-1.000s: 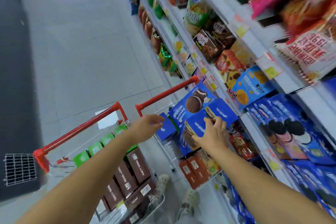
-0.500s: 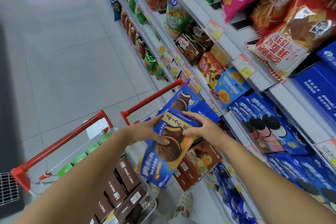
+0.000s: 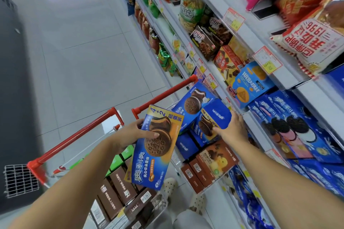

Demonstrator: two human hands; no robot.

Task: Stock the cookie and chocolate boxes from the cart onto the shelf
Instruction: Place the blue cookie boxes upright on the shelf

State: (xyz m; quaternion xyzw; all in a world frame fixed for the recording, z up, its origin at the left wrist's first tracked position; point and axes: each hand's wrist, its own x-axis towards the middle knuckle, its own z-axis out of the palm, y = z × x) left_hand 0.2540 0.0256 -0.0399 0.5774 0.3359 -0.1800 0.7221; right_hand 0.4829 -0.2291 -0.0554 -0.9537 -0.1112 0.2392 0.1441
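- Left hand (image 3: 130, 134) grips cookie box (image 3: 157, 151) above cart (image 3: 115, 117).
- Right hand (image 3: 232, 130) grips second box (image 3: 214, 119), beside shelf (image 3: 260, 29).

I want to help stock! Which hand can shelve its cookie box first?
Probably right: the right hand grips a blue box beside the shelf, while the left hand holds its orange-blue box farther back over the cart.
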